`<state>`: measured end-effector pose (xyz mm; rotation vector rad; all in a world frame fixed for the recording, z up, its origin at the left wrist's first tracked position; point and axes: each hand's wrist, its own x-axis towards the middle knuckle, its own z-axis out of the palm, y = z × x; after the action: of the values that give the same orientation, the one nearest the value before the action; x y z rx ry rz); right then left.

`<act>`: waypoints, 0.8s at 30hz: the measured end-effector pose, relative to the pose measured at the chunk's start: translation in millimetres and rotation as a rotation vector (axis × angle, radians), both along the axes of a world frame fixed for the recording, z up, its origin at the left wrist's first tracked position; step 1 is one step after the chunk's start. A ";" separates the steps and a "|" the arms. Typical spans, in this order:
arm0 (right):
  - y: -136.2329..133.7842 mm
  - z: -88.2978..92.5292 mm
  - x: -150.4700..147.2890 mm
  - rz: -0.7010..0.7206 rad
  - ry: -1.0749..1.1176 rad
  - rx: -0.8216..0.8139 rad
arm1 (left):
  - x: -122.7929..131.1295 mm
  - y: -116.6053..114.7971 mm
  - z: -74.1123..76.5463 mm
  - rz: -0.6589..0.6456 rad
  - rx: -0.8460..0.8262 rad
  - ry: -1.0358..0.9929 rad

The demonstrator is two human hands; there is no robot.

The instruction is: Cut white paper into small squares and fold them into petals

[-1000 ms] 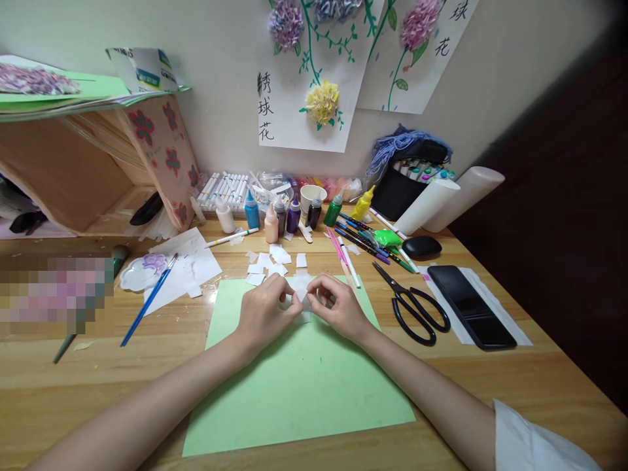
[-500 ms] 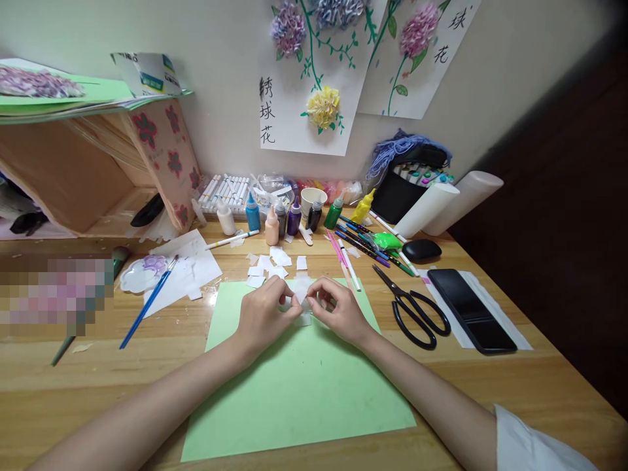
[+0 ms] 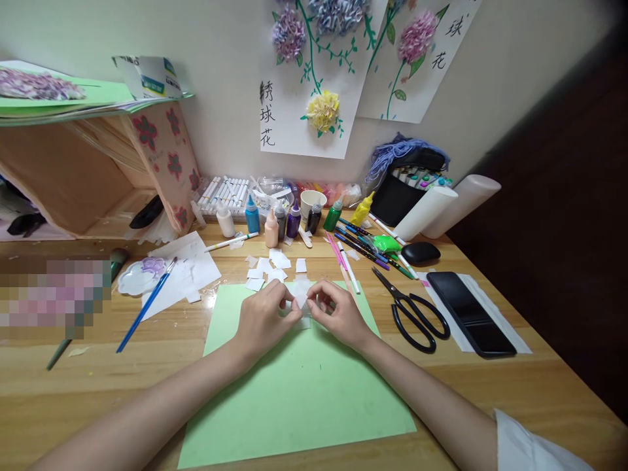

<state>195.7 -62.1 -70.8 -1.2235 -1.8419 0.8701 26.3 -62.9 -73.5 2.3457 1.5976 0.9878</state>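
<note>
1. Two hands meet on one small white paper piece [image 3: 300, 292]. The left hand [image 3: 262, 320] and right hand [image 3: 341, 314] each pinch it between thumb and fingertips, other fingers curled, just above the far end of a green sheet [image 3: 294, 399].
2. Its creased, pointed shape suggests the piece is only partly folded. Apart from a white bit under the hands, nothing shows fixed to the green sheet.
3. Just beyond the hands, several white squares [image 3: 267, 267] lie flat on the table [image 3: 147, 366]. By that count, most of the folding looks left to do.
4. Right of the right hand lie black scissors [image 3: 417, 314], then a dark phone [image 3: 468, 313]. Coloured pens [image 3: 363, 245] fan out beyond them.
5. Left of the left hand, a blue brush [image 3: 144, 304] rests against a palette [image 3: 140, 276]. Paint bottles [image 3: 271, 226] stand in a row farther back.
6. On the wall beyond the hands, a poster [image 3: 289, 140] reads 绣球花 in black characters beside paper flowers. The bottle labels are too small to read.
</note>
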 end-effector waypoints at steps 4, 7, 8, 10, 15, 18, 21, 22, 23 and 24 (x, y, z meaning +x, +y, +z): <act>0.2 1.0 -0.2 -0.001 0.003 0.002 | 0.3 -0.2 1.9 0.003 -0.010 0.006; 0.3 1.1 -0.1 -0.003 0.003 0.005 | 0.2 -0.2 2.1 0.002 -0.017 0.015; 0.3 1.0 0.0 -0.003 0.004 0.007 | 0.2 -0.1 2.0 0.002 -0.016 0.017; 0.2 0.6 0.1 -0.002 0.008 0.011 | 0.1 0.1 1.7 0.004 -0.010 0.017; -0.3 0.1 0.3 -0.002 0.025 0.020 | -0.4 0.8 5.3 -0.029 0.039 -0.020; -0.6 0.0 0.4 -0.019 0.054 0.020 | -1.0 1.0 8.0 -0.102 0.075 -0.083; -0.6 -0.2 0.7 -0.009 0.066 0.005 | -1.2 0.7 7.8 -0.192 0.088 -0.113; -0.6 -0.4 0.8 -0.001 0.067 0.002 | -1.0 0.7 7.2 -0.211 0.094 -0.118; -0.5 -0.5 0.9 0.005 0.067 -0.001 | -0.8 0.7 6.4 -0.226 0.099 -0.123; -0.4 -0.7 1.0 0.010 0.067 -0.003 | -0.6 0.8 5.6 -0.239 0.103 -0.128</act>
<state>196.8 -62.6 -71.5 -1.1742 -1.7952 0.9089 25.7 -62.1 -67.9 2.4123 1.2149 1.1630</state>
